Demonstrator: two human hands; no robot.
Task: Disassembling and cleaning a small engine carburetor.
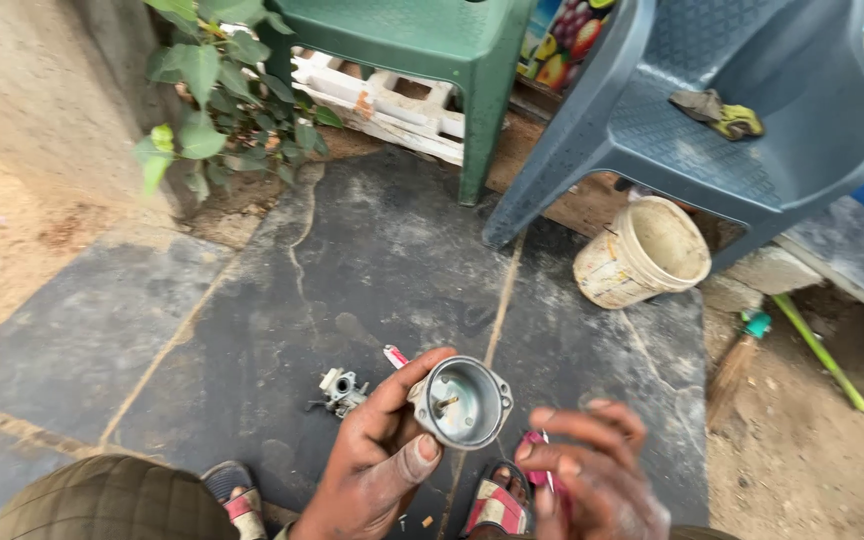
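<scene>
Left hand (377, 465) grip closed around round metal bowl (462, 402), open side up, above dark stone floor (352, 260). Right hand (592, 470), blurred, pinches small pink tool (535, 470). Carburetor body (340, 390) lies on floor just left. Cream bucket (642, 252) beyond, under grey chair (712, 110).

Your left hand (377, 470) holds a round metal bowl-shaped part (462, 402) by its rim, open side facing you, while your right hand (592, 470) (blurred) grips something pink and red (535, 475). On the dark stone floor (352, 260) lie a small metal engine part (340, 390) and a cream bucket (642, 252) beside the grey chair (742, 110)
</scene>
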